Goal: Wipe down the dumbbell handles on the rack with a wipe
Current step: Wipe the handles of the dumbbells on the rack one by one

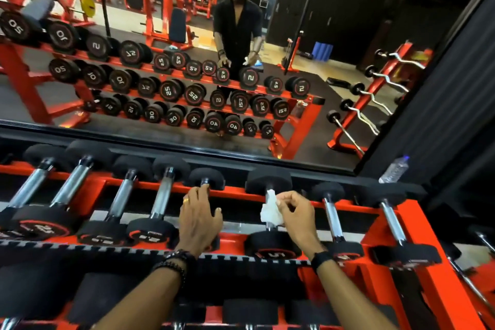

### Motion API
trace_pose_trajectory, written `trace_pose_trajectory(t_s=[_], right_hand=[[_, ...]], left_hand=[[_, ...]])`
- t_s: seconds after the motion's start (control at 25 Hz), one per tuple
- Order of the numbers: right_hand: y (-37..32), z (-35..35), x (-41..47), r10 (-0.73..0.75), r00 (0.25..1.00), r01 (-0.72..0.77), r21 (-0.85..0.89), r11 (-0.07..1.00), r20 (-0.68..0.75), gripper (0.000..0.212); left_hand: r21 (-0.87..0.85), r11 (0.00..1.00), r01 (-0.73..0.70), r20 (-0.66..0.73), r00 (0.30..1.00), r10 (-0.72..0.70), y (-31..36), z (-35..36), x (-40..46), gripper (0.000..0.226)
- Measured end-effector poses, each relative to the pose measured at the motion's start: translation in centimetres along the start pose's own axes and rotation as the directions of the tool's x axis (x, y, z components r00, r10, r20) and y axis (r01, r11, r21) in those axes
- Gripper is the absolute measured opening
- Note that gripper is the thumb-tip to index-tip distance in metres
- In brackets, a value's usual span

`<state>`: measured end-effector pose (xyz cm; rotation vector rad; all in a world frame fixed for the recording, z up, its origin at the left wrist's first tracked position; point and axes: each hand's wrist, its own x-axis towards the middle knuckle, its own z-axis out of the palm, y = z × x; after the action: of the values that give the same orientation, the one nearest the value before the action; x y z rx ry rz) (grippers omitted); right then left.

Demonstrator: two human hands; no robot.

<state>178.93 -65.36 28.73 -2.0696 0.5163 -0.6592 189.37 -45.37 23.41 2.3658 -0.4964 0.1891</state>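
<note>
Here, wipe [272,211] on dumbbell handle [271,225]

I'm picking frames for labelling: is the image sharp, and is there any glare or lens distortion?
Head view: strong wide-angle bending, so the rack rails and mirror edge curve; dim room with bright ceiling strips reflected at the top; soft highlights on the chrome handles; the wipe in the right hand is slightly overexposed; edges are mildly soft.

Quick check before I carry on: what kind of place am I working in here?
A gym's free-weights area, most likely: an orange rack of black dumbbells, a wall mirror behind it, and curl bars on a stand.
</note>
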Motion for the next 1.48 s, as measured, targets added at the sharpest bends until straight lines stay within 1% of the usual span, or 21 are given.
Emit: trace_pose_trajectory(t_s=[0.04, 0.08, 0.16, 0.24, 0.32, 0.48, 0.6, 0.72, 0.88, 0.96, 1.08, 1.2, 1.36, 1.48], right_hand=[[0.7, 1.2, 0.5, 0.009, 1.000, -0.009, -0.014, 1.000, 0.007, 0.021], [1.5, 2.1, 0.8, 0.012, 1.000, -0.012, -0.014, 1.000, -0.004, 0.023], [2.9, 3.6, 1.4, -0.020, 0.998, 0.019, -0.027, 0.999, -0.057, 0.027], [3.8, 4.1, 1.9, -0.075, 0.994, 0.069, -0.074, 0.995, -0.075, 0.023], [4.1, 3.9, 1.9, -0.069, 0.992, 0.062, -0.072, 0.995, -0.108, 0.021], [4.0, 3.7, 1.5, -0.051, 0.992, 0.044, -0.063, 0.997, -0.111, 0.022], [3.8, 3.3, 1.1, 0.011, 0.988, -0.012, -0.005, 1.000, -0.152, 0.020], [3.6, 3.0, 0.7, 0.015, 0.985, -0.007, 0.047, 0.999, -0.172, 0.022], [3.6, 2.9, 0.9, 0.040, 0.980, -0.016, 0.121, 0.993, -0.193, 0.019], [3.7, 2.8, 1.2, 0.036, 0.981, -0.008, 0.145, 0.989, -0.192, 0.019], [3.8, 2.8, 1.3, 0.023, 0.979, 0.014, 0.175, 0.984, -0.203, 0.019], [4.0, 2.7, 1.3, 0.111, 0.956, -0.045, 0.240, 0.970, -0.272, 0.015], [4.1, 2.4, 1.2, 0.258, 0.886, -0.119, 0.350, 0.929, -0.385, 0.016], [4.3, 2.4, 1.3, 0.353, 0.853, -0.182, 0.414, 0.892, -0.384, 0.015]], left_hand=[[0.017, 0.999, 0.045, 0.027, 0.999, -0.045, -0.1, 0.6, 0.3, 0.072], [0.047, 0.997, 0.058, 0.043, 0.997, -0.060, -0.3, 1.2, 0.5, 0.076], [0.113, 0.993, 0.031, 0.044, 0.998, -0.036, -0.8, 2.4, 1.0, 0.082], [0.124, 0.990, 0.062, 0.043, 0.997, -0.068, -1.1, 2.8, 1.2, 0.082], [0.126, 0.987, 0.101, 0.059, 0.992, -0.109, -0.7, 2.5, 1.1, 0.080], [0.143, 0.974, 0.176, 0.072, 0.980, -0.188, 0.4, 1.8, 0.7, 0.067], [0.099, 0.965, 0.245, 0.069, 0.965, -0.252, 0.6, 1.8, 0.6, 0.062], [0.072, 0.948, 0.311, 0.052, 0.948, -0.315, 0.5, 2.0, 0.6, 0.057], [0.118, 0.924, 0.363, 0.041, 0.928, -0.370, 0.6, 1.8, 0.8, 0.030], [0.127, 0.916, 0.382, 0.027, 0.921, -0.388, 0.8, 1.8, 0.8, 0.024], [0.139, 0.914, 0.381, 0.021, 0.922, -0.388, 0.7, 2.0, 0.9, 0.022], [0.150, 0.917, 0.369, 0.025, 0.926, -0.376, 0.8, 2.2, 1.0, 0.021], [0.165, 0.929, 0.330, 0.017, 0.941, -0.337, 0.6, 2.3, 0.9, 0.021], [0.166, 0.933, 0.319, 0.020, 0.945, -0.327, 0.5, 2.3, 1.0, 0.022]])
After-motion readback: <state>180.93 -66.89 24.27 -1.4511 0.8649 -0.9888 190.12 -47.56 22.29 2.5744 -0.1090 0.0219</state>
